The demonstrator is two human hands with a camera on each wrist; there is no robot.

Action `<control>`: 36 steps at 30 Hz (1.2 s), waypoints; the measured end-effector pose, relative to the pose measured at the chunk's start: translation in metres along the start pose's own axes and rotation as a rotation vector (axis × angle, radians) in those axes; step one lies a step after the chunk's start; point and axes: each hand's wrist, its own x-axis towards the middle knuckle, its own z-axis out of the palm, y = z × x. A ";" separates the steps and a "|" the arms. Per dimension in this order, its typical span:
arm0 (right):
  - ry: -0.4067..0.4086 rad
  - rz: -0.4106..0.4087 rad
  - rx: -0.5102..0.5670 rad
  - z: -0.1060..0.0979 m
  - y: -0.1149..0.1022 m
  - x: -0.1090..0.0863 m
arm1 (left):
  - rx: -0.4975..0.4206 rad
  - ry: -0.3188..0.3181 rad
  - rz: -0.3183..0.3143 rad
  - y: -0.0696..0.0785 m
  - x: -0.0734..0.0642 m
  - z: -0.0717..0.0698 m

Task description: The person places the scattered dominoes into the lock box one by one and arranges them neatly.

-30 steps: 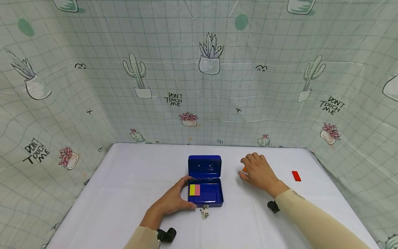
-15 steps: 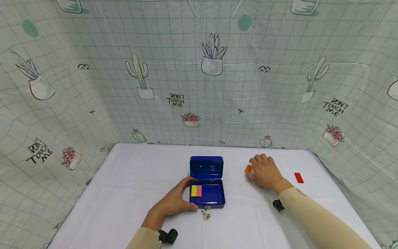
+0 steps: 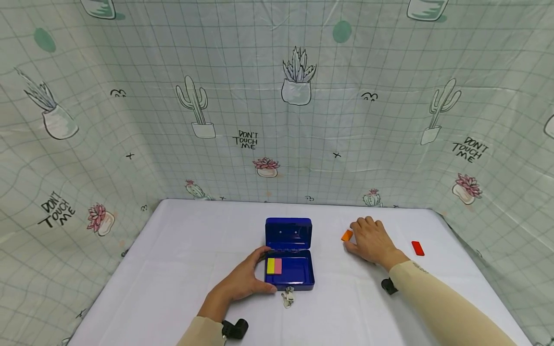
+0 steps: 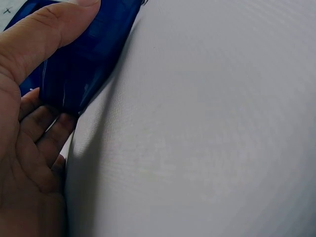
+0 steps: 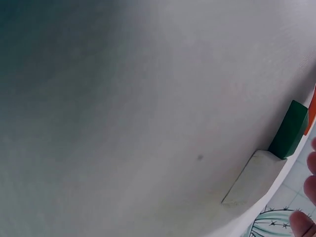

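Observation:
A blue metal cash box [image 3: 305, 269] stands with its lid raised on the white table. Yellow [image 3: 270, 265] and pink [image 3: 278, 266] blocks lie side by side in its left end. My left hand [image 3: 244, 278] grips that end, thumb at the front wall and fingers toward the back corner. My right hand [image 3: 371, 240] is low over the table, fingers loosely bent beside an orange block [image 3: 346, 235]. In the right wrist view, a green block [image 5: 289, 131] and a white block [image 5: 254, 177] lie end to end near the fingertips; the head view hides both.
Keys [image 3: 287, 298] hang at the front of the cash box. A red block [image 3: 417, 248] lies on the table [image 3: 190, 254] right of my right hand. A patterned curtain [image 3: 242, 115] encloses the back and sides.
My right hand has shifted right, uncovering more of the orange block. The left hand keeps its hold on the cash box. The head view has drifted slightly.

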 end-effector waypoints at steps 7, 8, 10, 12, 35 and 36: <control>-0.026 0.017 0.012 0.002 0.001 0.002 | -0.012 0.000 0.005 0.000 0.000 0.000; -0.033 0.020 0.012 0.002 0.001 0.002 | -0.013 0.000 0.006 0.000 0.000 0.000; -0.045 0.025 0.009 0.002 0.002 0.002 | -0.016 -0.001 0.004 0.001 0.000 0.000; -0.052 0.027 0.008 0.002 0.002 0.002 | -0.018 0.000 -0.004 0.000 0.000 0.000; 0.040 -0.036 0.003 0.004 -0.001 0.005 | -0.014 -0.007 0.011 -0.003 0.002 0.000; 0.042 -0.038 0.001 0.004 0.000 0.005 | -0.011 -0.007 0.012 -0.002 0.002 0.000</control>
